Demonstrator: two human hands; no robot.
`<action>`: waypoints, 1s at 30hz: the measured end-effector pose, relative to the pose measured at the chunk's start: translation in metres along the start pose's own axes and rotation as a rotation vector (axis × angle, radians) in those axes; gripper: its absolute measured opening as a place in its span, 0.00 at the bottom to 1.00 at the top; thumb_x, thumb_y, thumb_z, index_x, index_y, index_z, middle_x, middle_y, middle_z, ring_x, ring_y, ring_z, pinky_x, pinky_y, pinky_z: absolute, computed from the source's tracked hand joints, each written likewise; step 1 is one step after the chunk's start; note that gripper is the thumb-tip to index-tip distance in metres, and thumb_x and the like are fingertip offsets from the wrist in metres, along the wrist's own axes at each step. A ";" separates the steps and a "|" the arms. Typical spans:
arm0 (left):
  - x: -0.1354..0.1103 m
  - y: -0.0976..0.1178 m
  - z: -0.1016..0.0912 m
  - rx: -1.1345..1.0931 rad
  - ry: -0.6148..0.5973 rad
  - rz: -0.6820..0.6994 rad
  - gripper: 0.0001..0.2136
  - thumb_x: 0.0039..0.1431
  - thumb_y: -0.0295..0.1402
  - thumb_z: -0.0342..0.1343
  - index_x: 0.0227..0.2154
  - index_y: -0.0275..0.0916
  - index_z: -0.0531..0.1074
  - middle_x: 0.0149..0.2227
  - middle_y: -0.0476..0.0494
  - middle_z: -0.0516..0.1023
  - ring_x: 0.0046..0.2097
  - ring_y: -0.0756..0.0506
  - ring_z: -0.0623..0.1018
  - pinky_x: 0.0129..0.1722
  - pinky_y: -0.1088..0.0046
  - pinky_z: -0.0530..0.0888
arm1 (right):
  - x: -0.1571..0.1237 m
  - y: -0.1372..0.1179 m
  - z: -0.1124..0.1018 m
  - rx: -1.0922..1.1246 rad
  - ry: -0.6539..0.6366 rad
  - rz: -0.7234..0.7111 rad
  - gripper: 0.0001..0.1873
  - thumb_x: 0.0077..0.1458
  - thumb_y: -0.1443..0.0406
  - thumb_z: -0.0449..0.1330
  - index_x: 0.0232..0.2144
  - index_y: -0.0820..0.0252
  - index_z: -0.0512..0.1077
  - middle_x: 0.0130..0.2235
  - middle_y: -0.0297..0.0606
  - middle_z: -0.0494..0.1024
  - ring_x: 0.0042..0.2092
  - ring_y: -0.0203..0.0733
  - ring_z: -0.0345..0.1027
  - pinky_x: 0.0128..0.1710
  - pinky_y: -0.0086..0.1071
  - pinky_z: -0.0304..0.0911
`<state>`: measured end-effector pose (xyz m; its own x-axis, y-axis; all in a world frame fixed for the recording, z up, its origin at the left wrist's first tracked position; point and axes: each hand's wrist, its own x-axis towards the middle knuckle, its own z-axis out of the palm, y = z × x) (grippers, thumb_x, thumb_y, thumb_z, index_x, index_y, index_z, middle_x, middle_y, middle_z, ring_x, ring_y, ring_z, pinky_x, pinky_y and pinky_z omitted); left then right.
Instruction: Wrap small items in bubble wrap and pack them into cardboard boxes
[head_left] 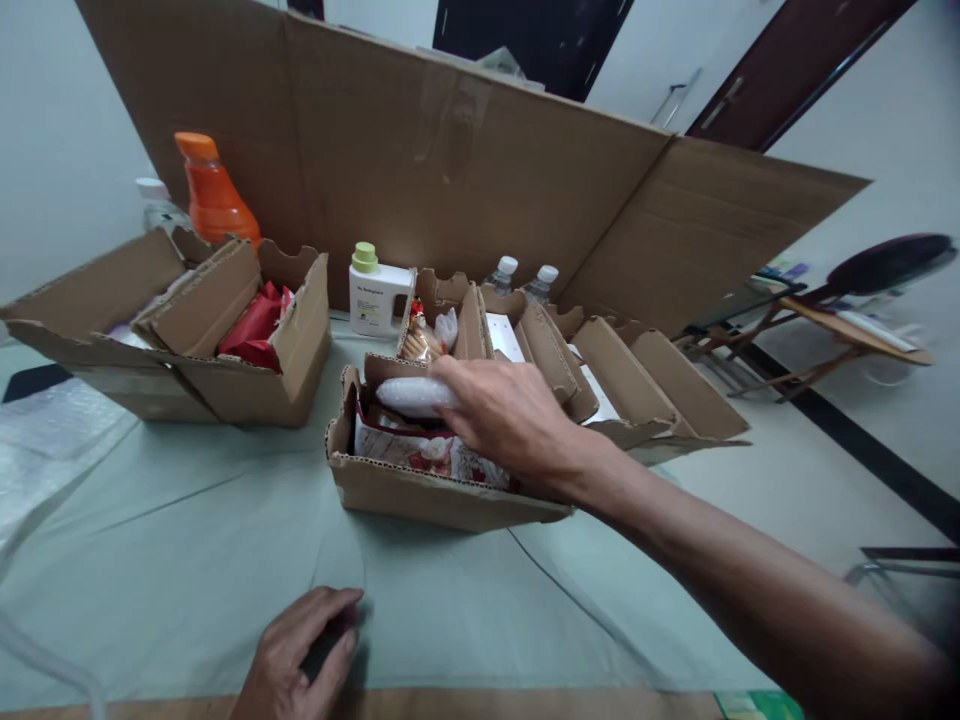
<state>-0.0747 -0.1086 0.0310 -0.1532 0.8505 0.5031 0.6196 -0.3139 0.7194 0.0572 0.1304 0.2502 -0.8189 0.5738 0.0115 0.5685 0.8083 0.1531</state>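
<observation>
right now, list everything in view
Front box: one, brown, centre
Wrapped item: one, white, front box opening
Printed packet: one, white-red, front box
Other boxes: several, brown, both sides
Red packet: one, red, left box
Snack pack: one, golden, behind front box
Orange bottle: one, orange, back left
Jug: one, white, back centre
Clear bottles: three, clear, behind boxes
Cardboard screen: one, brown, back
Cloth: one, green, underneath
Plastic sheet: one, clear, left
Oval object: one, black, right
Door: one, dark, back right
Left hand: one, bare, front left
Right hand: one, bare, gripping wrapped item

The front box (442,497), holding a packet (405,450), stands before the jug (373,302) and the panel (525,160).
</observation>
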 end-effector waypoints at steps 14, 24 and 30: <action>-0.004 -0.005 0.001 -0.020 -0.042 -0.051 0.13 0.63 0.28 0.55 0.49 0.44 0.73 0.35 0.47 0.84 0.35 0.47 0.85 0.34 0.79 0.81 | 0.013 -0.001 0.004 -0.073 -0.176 -0.108 0.14 0.63 0.72 0.55 0.50 0.60 0.70 0.41 0.42 0.82 0.39 0.46 0.75 0.28 0.34 0.50; -0.002 -0.002 -0.001 -0.041 -0.024 -0.056 0.12 0.63 0.28 0.56 0.48 0.44 0.74 0.34 0.48 0.84 0.34 0.49 0.85 0.34 0.81 0.81 | 0.023 -0.006 0.006 -0.195 -0.394 -0.129 0.12 0.63 0.72 0.56 0.38 0.65 0.81 0.34 0.53 0.85 0.40 0.51 0.81 0.36 0.36 0.67; 0.002 -0.001 0.000 -0.026 -0.018 -0.049 0.11 0.62 0.28 0.56 0.47 0.43 0.75 0.34 0.48 0.84 0.34 0.49 0.84 0.34 0.81 0.81 | 0.030 0.002 0.006 -0.154 -0.556 -0.147 0.14 0.63 0.73 0.56 0.43 0.65 0.81 0.40 0.52 0.85 0.40 0.49 0.80 0.38 0.36 0.70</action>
<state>-0.0756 -0.1067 0.0319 -0.1686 0.8726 0.4585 0.5917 -0.2824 0.7551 0.0346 0.1501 0.2446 -0.7004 0.4742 -0.5335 0.4005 0.8797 0.2562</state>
